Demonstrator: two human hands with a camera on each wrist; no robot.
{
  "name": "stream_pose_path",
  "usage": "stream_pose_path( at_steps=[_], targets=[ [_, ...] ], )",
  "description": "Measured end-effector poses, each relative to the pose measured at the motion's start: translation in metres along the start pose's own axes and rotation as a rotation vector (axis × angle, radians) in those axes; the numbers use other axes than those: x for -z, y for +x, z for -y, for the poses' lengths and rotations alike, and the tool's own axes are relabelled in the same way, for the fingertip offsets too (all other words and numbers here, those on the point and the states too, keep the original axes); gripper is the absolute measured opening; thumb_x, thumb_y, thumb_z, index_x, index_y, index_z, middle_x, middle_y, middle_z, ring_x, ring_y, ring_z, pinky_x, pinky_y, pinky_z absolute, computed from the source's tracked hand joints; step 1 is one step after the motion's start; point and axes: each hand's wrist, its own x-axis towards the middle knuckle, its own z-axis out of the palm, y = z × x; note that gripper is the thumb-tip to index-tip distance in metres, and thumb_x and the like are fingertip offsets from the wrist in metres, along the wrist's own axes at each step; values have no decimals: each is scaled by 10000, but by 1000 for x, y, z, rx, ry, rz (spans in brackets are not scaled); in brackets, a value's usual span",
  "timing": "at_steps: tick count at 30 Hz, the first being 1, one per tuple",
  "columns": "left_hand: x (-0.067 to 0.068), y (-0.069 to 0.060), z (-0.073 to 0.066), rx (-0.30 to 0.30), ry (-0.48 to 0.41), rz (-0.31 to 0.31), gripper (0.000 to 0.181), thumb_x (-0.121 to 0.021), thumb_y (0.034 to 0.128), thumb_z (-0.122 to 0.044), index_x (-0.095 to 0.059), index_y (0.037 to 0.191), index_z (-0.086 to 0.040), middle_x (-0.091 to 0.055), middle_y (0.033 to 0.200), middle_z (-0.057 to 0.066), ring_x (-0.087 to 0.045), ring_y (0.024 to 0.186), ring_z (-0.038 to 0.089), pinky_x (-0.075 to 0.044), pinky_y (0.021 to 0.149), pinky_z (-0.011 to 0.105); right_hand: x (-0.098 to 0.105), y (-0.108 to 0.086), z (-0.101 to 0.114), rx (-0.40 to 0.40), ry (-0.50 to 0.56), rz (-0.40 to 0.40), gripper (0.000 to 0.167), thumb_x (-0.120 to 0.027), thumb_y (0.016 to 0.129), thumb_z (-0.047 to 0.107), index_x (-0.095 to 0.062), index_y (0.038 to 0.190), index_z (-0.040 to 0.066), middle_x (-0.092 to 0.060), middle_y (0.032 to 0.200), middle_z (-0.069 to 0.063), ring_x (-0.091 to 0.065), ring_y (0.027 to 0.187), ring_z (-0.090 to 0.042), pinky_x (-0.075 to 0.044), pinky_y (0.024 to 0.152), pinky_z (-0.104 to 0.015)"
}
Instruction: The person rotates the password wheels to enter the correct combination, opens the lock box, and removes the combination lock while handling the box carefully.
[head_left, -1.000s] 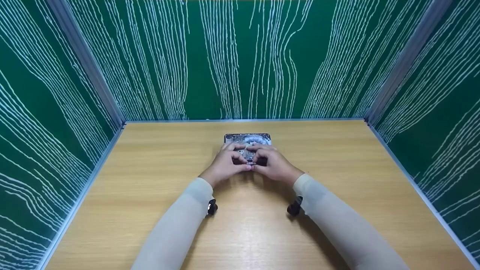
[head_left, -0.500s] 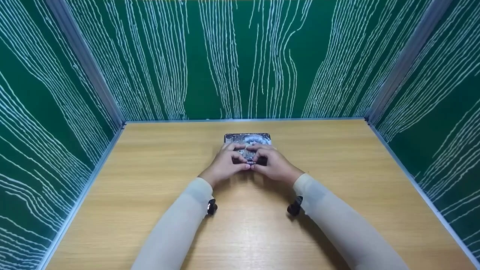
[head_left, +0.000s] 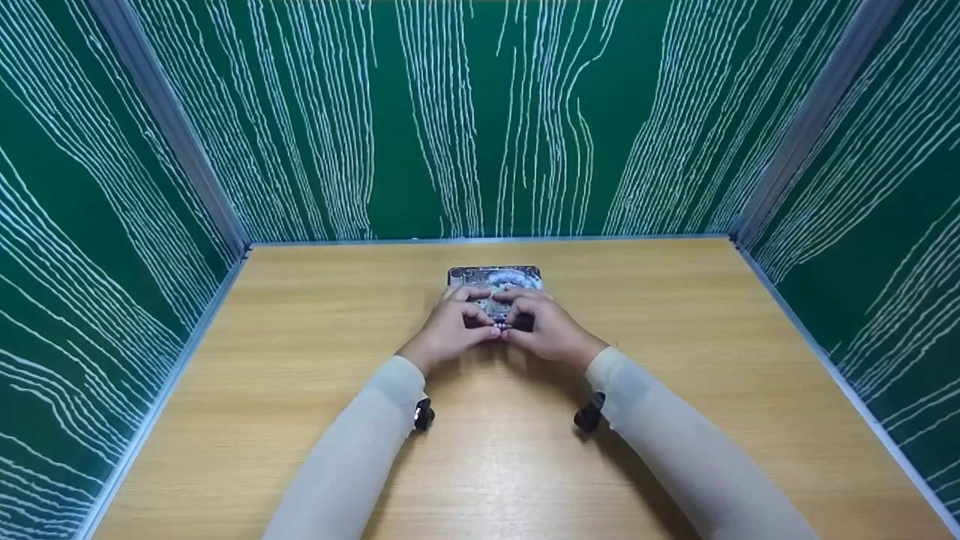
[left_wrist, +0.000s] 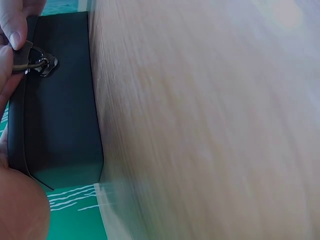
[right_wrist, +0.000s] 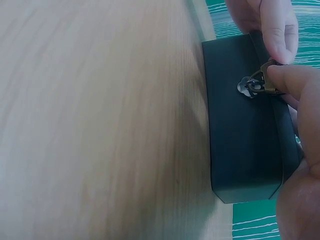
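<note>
The head view looks forward and down over the table from well back, toward the green back wall. Both wrist views sit low and close, turned sideways, facing the front of the box from either side; they share that front and its padlock.

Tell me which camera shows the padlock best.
The right wrist view: the padlock shows its shackle and brassy body, partly covered. Left wrist shows it darker, partly covered; in head, it's too small to tell.
</note>
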Motion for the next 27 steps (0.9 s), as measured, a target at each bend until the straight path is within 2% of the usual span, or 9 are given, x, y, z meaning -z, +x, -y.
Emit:
stream_pose_path(
  at_steps=[5,11,17,27],
  targets=[
    [1,-1,0,-6,-9,0,145,-974,916,-250,-887,986,-157,-625,1639,-2,-385,1659,327,-218,1430,565,0,0,0,7,0,-3,136,-874,968,114,-743,988,141,-676,1631,-58,-517,1613,-398,-295,1404,-633],
    [1,-1,-1,-18,17,-1,132,-946,950,-253,-901,1004,-142,-635,1630,22,-383,1662,344,-224,1430,570,-1,0,1,34,-5,-8,126,-872,978,109,-751,982,145,-682,1621,-77,-525,1606,-405,-315,1395,-636],
    [1,-1,-2,-1,6,-2,129,-940,957,-257,-896,999,-144,-632,1633,6,-369,1675,342,-191,1440,579,-1,0,0,22,-2,-5,121,-868,990,124,-749,999,144,-675,1629,-68,-519,1610,-396,-306,1403,-621],
    [1,-1,0,-14,-8,-7,125,-934,961,-262,-891,973,-144,-633,1633,15,-388,1655,338,-209,1435,567,-2,0,-1,20,5,-8,133,-881,986,143,-747,985,141,-681,1622,-66,-525,1606,-390,-299,1398,-634]
  ],
)
